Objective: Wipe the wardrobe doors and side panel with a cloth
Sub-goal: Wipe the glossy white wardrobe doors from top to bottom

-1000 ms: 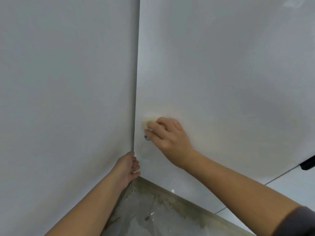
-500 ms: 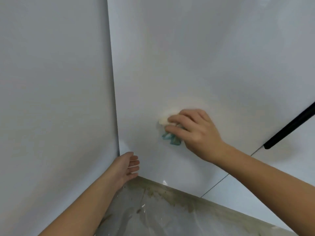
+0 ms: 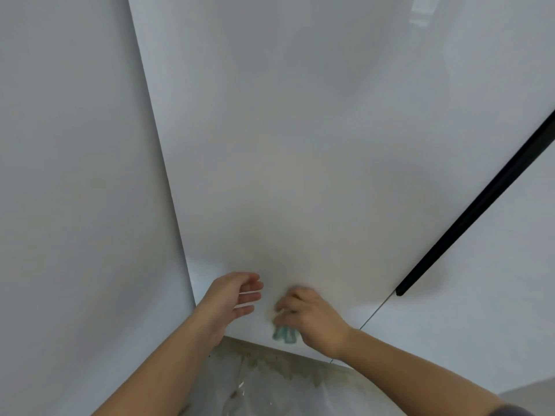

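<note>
Teal-and-cream cloth bunched under curled fingers of right hand, at 6 o'clock on glossy white wardrobe door, near bottom edge. Left hand at 9 o'clock, loosely open, empty. Spread cloth flatter; overlap strokes along edge.

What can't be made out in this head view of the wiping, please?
Cloth: head view, mostly hidden under the right hand; the teal bit that shows is blurred.
Black handle: head view, upper end cut off by the right edge.
Door: head view, top cut off by the upper edge.
</note>
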{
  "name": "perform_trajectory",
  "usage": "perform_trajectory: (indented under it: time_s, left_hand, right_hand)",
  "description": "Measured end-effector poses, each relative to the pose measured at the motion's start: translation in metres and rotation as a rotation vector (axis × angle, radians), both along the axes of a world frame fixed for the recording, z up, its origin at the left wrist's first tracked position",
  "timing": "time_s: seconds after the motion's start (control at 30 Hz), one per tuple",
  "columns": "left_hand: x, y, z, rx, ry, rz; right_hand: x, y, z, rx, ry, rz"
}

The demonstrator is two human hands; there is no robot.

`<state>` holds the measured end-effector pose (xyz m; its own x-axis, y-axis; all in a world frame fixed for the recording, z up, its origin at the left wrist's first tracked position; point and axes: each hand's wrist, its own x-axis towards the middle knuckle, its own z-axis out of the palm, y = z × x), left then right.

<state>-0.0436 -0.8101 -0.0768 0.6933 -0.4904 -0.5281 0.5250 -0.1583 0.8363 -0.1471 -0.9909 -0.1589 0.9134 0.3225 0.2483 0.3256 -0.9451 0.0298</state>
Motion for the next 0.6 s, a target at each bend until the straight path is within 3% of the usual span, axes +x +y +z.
perform_trajectory:
  time_s: [0.2,0.33,0.4,0.5,0.6]
  left_hand:
    - [-0.002,0.008,0.121,-0.005,-0.133,0.072]
    - [-0.017,0.022,0.251,-0.078,-0.277,0.050]
    - [-0.029,0.029,0.315,-0.130,-0.362,0.017]
    - [-0.046,0.037,0.432,-0.166,-0.495,-0.039]
    - [-0.063,0.039,0.535,-0.186,-0.632,-0.088]
  right_hand:
    - [-0.003,0.040,0.179,1.021,-0.081,-0.343]
    - [-0.024,0.072,0.326,1.622,0.045,-0.528]
    - [-0.035,0.086,0.389,1.876,0.165,-0.511]
    - [-0.059,0.099,0.502,2.092,0.275,-0.467]
    - [-0.085,0.108,0.602,2.122,0.261,-0.364]
